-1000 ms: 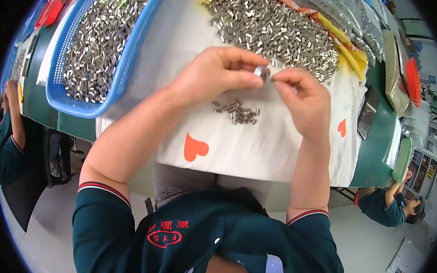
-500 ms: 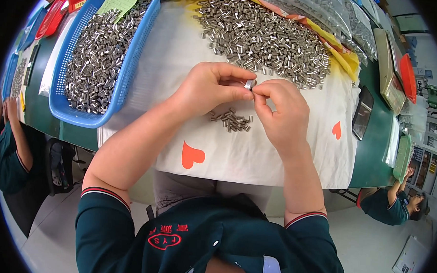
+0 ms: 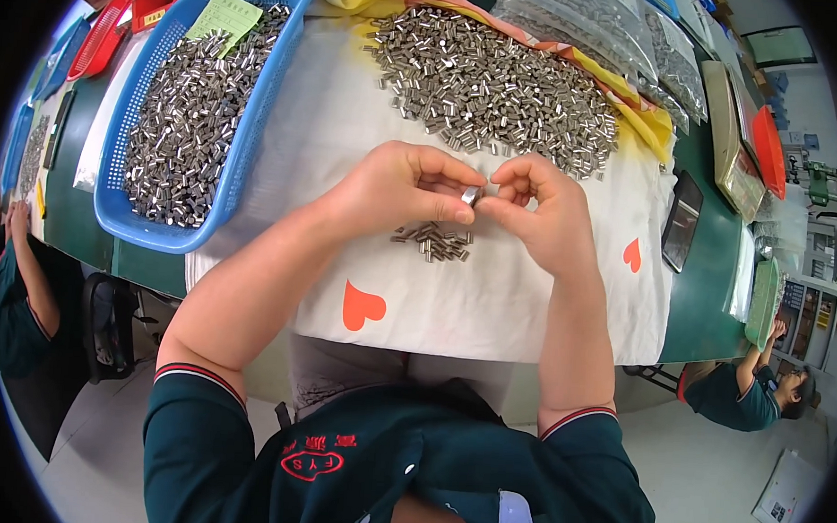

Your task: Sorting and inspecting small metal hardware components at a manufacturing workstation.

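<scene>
Between the thumb and fingers of my left hand (image 3: 389, 186) is a small shiny metal cylinder (image 3: 470, 196), held above the cloth. My right hand (image 3: 546, 211) is close against it on the right. Its thumb tip is at the cylinder's end, while the bent index finger stands apart from the thumb. A small heap of loose metal cylinders (image 3: 436, 242) lies on the white cloth (image 3: 491, 313), just below my hands. Farther back spreads a much larger pile of similar cylinders (image 3: 494, 81).
At left stands a blue basket (image 3: 238, 148) full of cylinders, with a green paper slip (image 3: 225, 15) on top. Clear bags (image 3: 582, 24) sit behind the yellow cloth edge (image 3: 654, 132). A dark phone-like device (image 3: 683, 221) lies at right. Other people work on both sides.
Both hands have come slightly nearer to me with the cylinder. The right index finger has parted from its thumb, where the two were pinched at the cylinder before.
</scene>
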`<move>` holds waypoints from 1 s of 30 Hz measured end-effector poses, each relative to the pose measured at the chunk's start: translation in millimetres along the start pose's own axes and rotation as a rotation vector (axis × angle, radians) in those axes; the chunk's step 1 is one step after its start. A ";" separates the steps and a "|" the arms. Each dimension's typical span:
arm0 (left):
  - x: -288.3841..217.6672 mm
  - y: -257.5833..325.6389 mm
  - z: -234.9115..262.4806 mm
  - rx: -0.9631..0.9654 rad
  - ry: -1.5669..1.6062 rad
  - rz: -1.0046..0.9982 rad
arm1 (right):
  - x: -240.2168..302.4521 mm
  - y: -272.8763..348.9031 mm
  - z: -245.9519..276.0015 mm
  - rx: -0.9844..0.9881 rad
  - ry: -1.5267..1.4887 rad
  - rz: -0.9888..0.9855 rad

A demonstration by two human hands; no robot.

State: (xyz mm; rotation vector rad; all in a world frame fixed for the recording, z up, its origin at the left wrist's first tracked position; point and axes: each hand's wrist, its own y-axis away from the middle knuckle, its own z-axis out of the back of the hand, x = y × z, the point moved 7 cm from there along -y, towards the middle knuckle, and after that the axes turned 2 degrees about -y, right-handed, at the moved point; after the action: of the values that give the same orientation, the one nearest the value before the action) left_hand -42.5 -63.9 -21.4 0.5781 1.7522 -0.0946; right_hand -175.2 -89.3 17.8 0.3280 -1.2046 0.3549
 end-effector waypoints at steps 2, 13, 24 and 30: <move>0.9 1.0 -4.2 0.040 0.016 0.038 | -12.2 -6.6 2.5 0.060 -0.089 -0.061; -2.3 -2.3 -0.7 0.034 -0.046 -0.038 | -5.3 -13.9 1.4 -0.345 0.662 0.128; -0.6 -3.6 8.2 -0.053 0.054 -0.051 | 13.8 -1.0 -6.6 -0.055 0.082 0.163; -2.4 -2.8 8.9 -0.110 -0.091 -0.052 | 28.1 6.6 -14.4 -0.149 0.395 0.327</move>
State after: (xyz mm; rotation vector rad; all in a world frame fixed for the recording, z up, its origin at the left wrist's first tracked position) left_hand -35.4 -70.4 -22.2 0.4414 1.6731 -0.0591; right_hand -157.0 -74.5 40.1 -0.0715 -0.8859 0.5806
